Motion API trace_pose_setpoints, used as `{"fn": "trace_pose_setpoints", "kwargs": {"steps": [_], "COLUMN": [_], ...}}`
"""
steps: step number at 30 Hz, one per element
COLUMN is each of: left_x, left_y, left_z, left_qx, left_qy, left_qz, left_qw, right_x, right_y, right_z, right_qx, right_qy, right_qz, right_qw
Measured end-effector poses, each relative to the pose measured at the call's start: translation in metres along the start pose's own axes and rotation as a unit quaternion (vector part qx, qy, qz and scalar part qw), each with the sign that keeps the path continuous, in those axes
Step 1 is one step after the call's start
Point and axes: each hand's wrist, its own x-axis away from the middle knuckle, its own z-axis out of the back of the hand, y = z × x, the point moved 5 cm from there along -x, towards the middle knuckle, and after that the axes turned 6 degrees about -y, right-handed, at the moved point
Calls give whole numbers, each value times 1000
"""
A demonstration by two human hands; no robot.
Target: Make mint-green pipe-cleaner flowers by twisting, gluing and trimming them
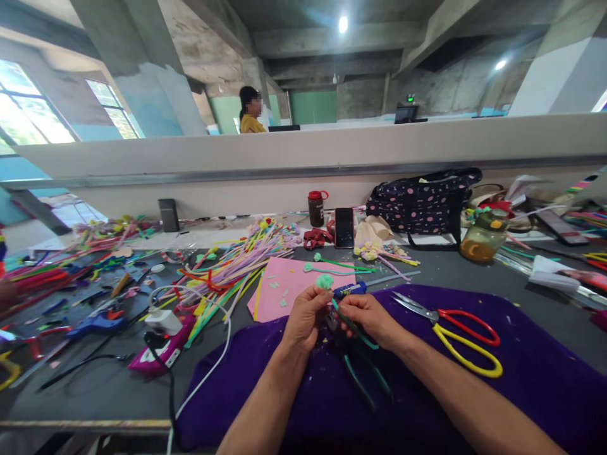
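1. Forearms (270, 392) come nearest, reaching in from the bottom edge over a purple cloth (474, 404); the two hands almost meet near its far edge.
2. Left hand (303, 316) pinches, thumb against fingers, at the base of a mint-green fluffy head (324, 282); the head sits just above those fingertips, so this hand is the nearer one to it.
3. Right hand (372, 319) grasps a green stem (339, 310), below and right of the head; its long axis slants from the head down to the right, the tail showing under that hand; fingers hide part of its length.
4. Green-handled pliers (355, 377) lie beneath the hands, handles toward the body; I cannot tell whether a finger touches them.
5. Blue tube (351, 290) lies just beyond the right hand; scissors (436, 316) lie to its right, points facing leftward.
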Motion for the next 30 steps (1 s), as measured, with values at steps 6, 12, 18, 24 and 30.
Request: {"fn": "trace_pose_setpoints", "kwargs": {"steps": [6,12,18,24,30], "left_x": [2,3,5,5,6], "left_y": [3,7,6,5,3], "left_z": [-3,-1,-1,-1,-5], "left_qx": [13,-9,-18,-10,-12], "left_qy": [-18,25,39,18,-3], "left_qz": [-19,-35,-34,-32,-33], "left_qw": [1000,999,998,999,999], "right_x": [1,0,0,2,3], "right_y": [-1,2,1,-3,-7], "right_z": [-1,2,-1,-1,-5], "right_qx": [15,29,41,12,14], "right_qy": [-19,-20,-17,-31,-1], "right_qz": [14,11,17,22,50], "right_qw": [1000,999,999,999,999]}}
